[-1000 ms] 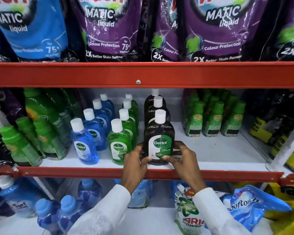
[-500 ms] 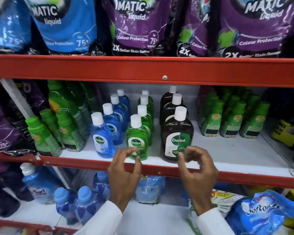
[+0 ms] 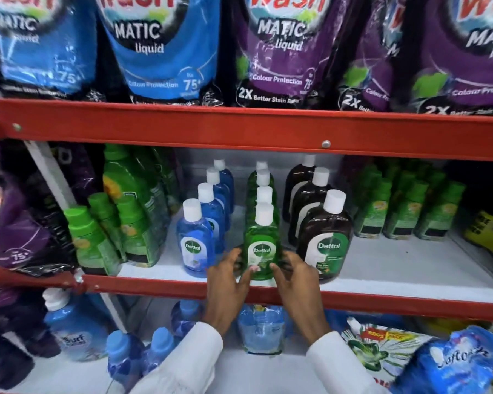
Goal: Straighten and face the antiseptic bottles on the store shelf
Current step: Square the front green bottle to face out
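Three rows of white-capped antiseptic bottles stand on the white middle shelf (image 3: 396,268). The front green bottle (image 3: 262,237) is upright at the shelf's front with its label towards me. My left hand (image 3: 229,282) holds its lower left side and my right hand (image 3: 295,280) holds its lower right side. The front blue bottle (image 3: 195,243) stands to its left. To its right stands the front brown bottle (image 3: 326,245), which faces forward with no hand on it. More bottles line up behind each front one.
Green-capped cleaner bottles (image 3: 103,234) crowd the left of the shelf, smaller green ones (image 3: 404,211) the right. Detergent pouches (image 3: 282,49) fill the shelf above. The red shelf lip (image 3: 382,301) runs below my hands. Blue bottles and refill packs (image 3: 262,328) lie beneath.
Both hands let go of the front brown bottle and moved left. They now grip the front green bottle. The view has shifted so the shelf contents sit further right.
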A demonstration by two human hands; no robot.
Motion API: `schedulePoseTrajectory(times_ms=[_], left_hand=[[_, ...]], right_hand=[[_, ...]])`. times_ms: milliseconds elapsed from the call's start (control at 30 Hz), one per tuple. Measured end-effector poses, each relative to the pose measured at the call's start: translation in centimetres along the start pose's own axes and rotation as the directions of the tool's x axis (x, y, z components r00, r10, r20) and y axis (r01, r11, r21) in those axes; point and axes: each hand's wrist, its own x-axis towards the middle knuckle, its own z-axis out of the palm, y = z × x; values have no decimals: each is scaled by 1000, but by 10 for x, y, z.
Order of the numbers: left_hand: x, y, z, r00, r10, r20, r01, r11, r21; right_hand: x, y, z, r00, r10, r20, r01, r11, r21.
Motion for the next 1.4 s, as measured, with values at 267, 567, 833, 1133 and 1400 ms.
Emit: schedulePoseTrajectory(times_ms=[267,567,833,1133,1400], left_hand=[[3,-2,2,1000,18,22,-18,1000,4],[-21,5,-23,996,0,-87,-11,992,-128],[-8,-34,-99,936,-103,-336,91,995,-50],[12,-61,-100,998,-55,-44,55,998,13],[13,-63,-96,997,-36,-67,36,999,-1]], right_hand=[[-4,-2,-2,999,28,-33,-29,999,-37],[-25,-25,-4,950,56,-308,-16,991,132],[-29,-66,64,987,-162,-22,163,984,72],[-7,-61,98,995,-71,74,72,997,-6],[-6,-60,96,996,-39,81,44,997,-65]])
